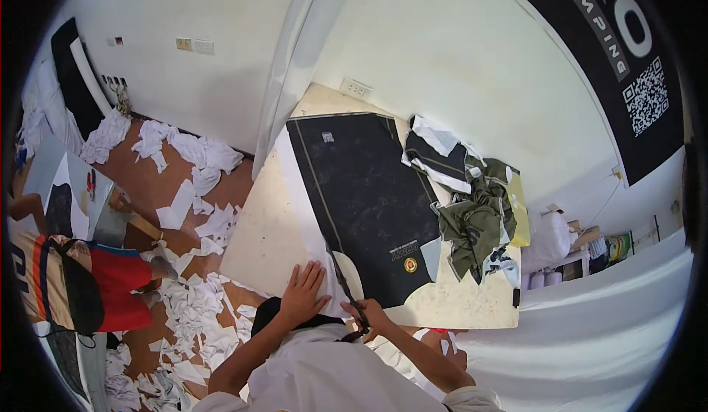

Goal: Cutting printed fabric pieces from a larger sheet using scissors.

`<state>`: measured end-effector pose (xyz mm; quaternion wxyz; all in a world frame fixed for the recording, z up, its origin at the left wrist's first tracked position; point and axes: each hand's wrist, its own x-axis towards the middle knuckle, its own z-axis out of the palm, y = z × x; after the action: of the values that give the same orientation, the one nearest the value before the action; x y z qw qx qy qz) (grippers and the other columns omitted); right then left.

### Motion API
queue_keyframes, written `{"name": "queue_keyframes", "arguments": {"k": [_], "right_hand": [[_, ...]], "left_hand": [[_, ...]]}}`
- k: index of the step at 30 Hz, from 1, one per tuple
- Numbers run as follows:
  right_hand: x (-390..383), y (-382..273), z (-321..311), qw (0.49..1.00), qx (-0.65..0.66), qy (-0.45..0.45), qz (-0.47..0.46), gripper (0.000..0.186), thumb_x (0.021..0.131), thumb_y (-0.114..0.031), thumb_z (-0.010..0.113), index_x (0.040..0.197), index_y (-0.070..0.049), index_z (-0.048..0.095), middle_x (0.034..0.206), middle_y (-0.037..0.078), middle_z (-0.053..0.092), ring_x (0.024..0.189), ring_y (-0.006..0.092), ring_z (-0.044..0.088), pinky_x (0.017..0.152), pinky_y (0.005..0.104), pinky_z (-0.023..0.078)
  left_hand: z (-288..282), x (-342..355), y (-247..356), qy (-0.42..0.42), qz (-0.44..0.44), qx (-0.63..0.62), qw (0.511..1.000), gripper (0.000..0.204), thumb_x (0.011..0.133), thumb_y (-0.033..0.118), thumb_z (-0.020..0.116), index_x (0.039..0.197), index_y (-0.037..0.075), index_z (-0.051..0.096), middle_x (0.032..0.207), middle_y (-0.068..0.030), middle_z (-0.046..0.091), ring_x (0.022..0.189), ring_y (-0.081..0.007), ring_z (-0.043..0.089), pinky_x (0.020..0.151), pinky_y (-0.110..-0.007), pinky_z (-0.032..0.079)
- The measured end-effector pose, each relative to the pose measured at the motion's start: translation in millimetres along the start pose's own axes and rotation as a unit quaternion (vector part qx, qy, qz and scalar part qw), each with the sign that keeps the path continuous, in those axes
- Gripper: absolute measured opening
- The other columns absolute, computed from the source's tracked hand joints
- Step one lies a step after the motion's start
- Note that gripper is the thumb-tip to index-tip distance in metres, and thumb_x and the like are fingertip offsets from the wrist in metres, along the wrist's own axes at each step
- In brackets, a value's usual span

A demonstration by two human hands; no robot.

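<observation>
Carrying the whole spread is the cream counter (254, 242), and laid out across it, its lower end toward the wearer, is the black cloth panel (361, 191). To the right of the panel a crumpled olive-green garment (479, 224) is heaped, and beside the panel's upper right edge a smaller black piece (435, 154) with white borders is seen. Along the panel's left edge a long white strip (308, 213) is shown running down toward the body.

Now to the hands, and both are engaged at the panel's lower left! The left hand (306, 294) is laid on the white strip, just left of the panel, its grip spread flat with nothing pinched. At the panel's lower left the right hand (372, 320) is placed, its grip wrapped around the handles of the dark scissors (352, 305), which are pointed up along the panel's edge. How far the blades are parted cannot be told.

Cutting appears to be the step in hand. It would be best done with the strip held taut, the left fingers placed clear of the blade line, and short, even strokes made. The round emblem (410, 265), near the panel's lower right, should be left well away from the blades.
</observation>
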<state>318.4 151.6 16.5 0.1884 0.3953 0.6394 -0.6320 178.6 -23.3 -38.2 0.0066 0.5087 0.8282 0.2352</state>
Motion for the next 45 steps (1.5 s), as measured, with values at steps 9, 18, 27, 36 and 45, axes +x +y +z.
{"name": "queue_keyframes", "arguments": {"k": [9, 18, 27, 36, 45], "right_hand": [[21, -10, -1, 1.0, -0.005, -0.026, 0.004, 0.051, 0.089, -0.049, 0.072, 0.065, -0.007, 0.056, 0.054, 0.002, 0.052, 0.043, 0.0135, 0.052, 0.043, 0.0287, 0.042], [35, -26, -1, 0.999, 0.015, -0.043, 0.015, 0.056, 0.089, -0.054, 0.069, 0.063, -0.006, 0.055, 0.055, 0.005, 0.054, 0.046, 0.0166, 0.056, 0.047, 0.0294, 0.045], [36, -17, -5, 0.997, 0.011, -0.066, 0.029, 0.054, 0.091, -0.056, 0.066, 0.072, -0.006, 0.056, 0.061, 0.004, 0.054, 0.051, 0.0149, 0.055, 0.052, 0.0291, 0.045], [33, -21, 11, 0.998, 0.032, -0.053, 0.031, 0.052, 0.085, -0.057, 0.072, 0.071, -0.008, 0.059, 0.058, 0.0, 0.053, 0.049, 0.0114, 0.053, 0.048, 0.0268, 0.043], [35, -21, 9, 0.999, -0.017, -0.025, 0.012, 0.054, 0.083, -0.055, 0.076, 0.065, -0.009, 0.054, 0.056, 0.002, 0.053, 0.046, 0.0134, 0.053, 0.045, 0.0284, 0.044]], "left_hand": [[8, -5, -3, 0.045, 0.012, -0.02, 0.999, 0.071, 0.083, 0.05, 0.07, 0.131, -0.001, 0.058, 0.145, -0.0168, 0.048, 0.14, -0.0313, 0.04, 0.118, -0.056, 0.021], [7, -1, -6, 0.056, 0.011, -0.021, 0.998, 0.071, 0.079, 0.052, 0.072, 0.127, 0.001, 0.062, 0.143, -0.0142, 0.051, 0.138, -0.0294, 0.042, 0.117, -0.055, 0.025], [5, 0, -7, 0.057, 0.004, -0.022, 0.998, 0.07, 0.08, 0.051, 0.071, 0.127, 0.001, 0.061, 0.142, -0.0155, 0.051, 0.137, -0.0312, 0.043, 0.117, -0.054, 0.025], [5, 0, -7, 0.056, 0.001, -0.029, 0.998, 0.069, 0.078, 0.048, 0.074, 0.127, 0.001, 0.062, 0.141, -0.0155, 0.052, 0.137, -0.0313, 0.043, 0.118, -0.052, 0.026], [4, -1, -6, 0.066, 0.006, -0.03, 0.997, 0.069, 0.079, 0.049, 0.073, 0.126, 0.001, 0.062, 0.139, -0.0162, 0.053, 0.136, -0.0327, 0.044, 0.117, -0.052, 0.027]]}}
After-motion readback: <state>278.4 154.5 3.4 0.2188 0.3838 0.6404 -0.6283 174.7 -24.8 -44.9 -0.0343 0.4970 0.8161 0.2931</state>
